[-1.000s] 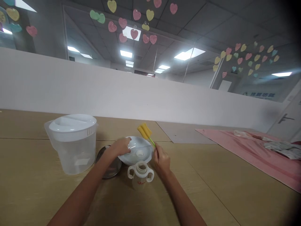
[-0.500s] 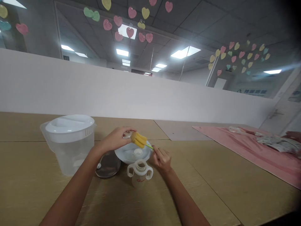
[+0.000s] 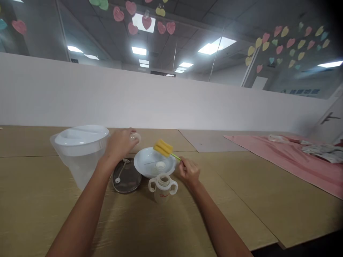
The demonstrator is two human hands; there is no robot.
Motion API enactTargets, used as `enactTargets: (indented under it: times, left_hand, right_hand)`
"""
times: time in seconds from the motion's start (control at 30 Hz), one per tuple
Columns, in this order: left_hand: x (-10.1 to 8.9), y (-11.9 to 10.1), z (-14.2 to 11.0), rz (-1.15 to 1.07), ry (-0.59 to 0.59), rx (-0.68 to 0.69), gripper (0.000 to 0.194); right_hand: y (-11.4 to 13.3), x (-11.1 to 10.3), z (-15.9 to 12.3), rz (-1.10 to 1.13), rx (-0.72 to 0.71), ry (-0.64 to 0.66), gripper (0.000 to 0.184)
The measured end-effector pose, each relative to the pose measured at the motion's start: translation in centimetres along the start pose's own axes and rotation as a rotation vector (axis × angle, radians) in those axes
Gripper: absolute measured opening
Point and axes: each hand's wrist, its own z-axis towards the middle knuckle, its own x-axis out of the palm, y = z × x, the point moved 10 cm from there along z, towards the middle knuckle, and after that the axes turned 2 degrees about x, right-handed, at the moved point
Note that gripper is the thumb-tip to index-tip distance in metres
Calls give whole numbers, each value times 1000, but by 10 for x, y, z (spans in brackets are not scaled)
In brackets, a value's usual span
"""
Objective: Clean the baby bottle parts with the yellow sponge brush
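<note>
My right hand (image 3: 190, 171) is closed round the green handle of a yellow sponge bottle brush (image 3: 163, 147), its head over a white bowl (image 3: 139, 165). A small white ring-like piece (image 3: 160, 165) lies in the bowl. My left hand (image 3: 121, 143) grips a small clear cap (image 3: 136, 137), above and beyond a dark metal tray (image 3: 131, 184). On that tray rests a straw with a white weighted end (image 3: 118, 180). A two-handled baby bottle (image 3: 162, 191) stands upright and uncapped in front of the bowl.
A large translucent pitcher (image 3: 80, 157) with a white lid stands left of my left hand. To the right, a pink cloth (image 3: 268, 157) covers part of the table (image 3: 230, 214), with crumpled patterned fabric (image 3: 321, 151) on it. A white wall (image 3: 160, 103) rises behind.
My left hand has moved left and up with the clear cap, away from the brush. The sponge head now stands apart from the cap; my right hand keeps its hold. The view has shifted slightly.
</note>
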Motion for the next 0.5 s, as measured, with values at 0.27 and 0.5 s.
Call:
enactTargets:
  times: [0.27, 0.5]
  left_hand:
    - [93, 24, -7, 160, 499, 20, 58]
    - [130, 32, -10, 141, 609, 7, 50]
  right_hand:
    - [-6, 3, 0, -22, 43, 23, 24]
    - [-3, 3, -1, 22, 32, -2, 20]
